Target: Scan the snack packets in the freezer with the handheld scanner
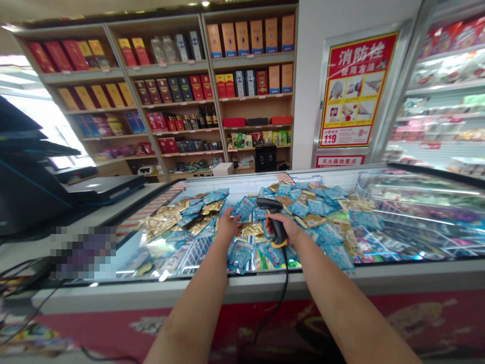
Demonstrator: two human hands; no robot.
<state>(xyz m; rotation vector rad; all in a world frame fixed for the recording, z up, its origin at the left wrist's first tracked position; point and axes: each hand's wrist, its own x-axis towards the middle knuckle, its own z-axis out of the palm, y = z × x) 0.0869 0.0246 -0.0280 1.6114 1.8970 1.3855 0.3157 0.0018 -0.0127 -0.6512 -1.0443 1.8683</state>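
My right hand [286, 227] is wrapped round the handle of a black and yellow barcode scanner [279, 233], its head pointing left. A cable hangs from the handle. My left hand [228, 226] has its fingers closed at the lower edge of a blue snack packet [244, 206], which is tilted up just left of the scanner head. Below and between the hands lie a gold packet [253, 229] and another blue packet [240, 254]. Heaps of blue and gold packets [197, 210] spread to the left, with more packets [316, 207] to the right.
The packets lie on the glass top of a chest freezer [182, 293] with wire baskets inside. Checkout equipment [109, 189] stands on a counter at left. Shelves of boxed goods [174, 88] line the back, beside a red poster [358, 91] and a chilled display [447, 101].
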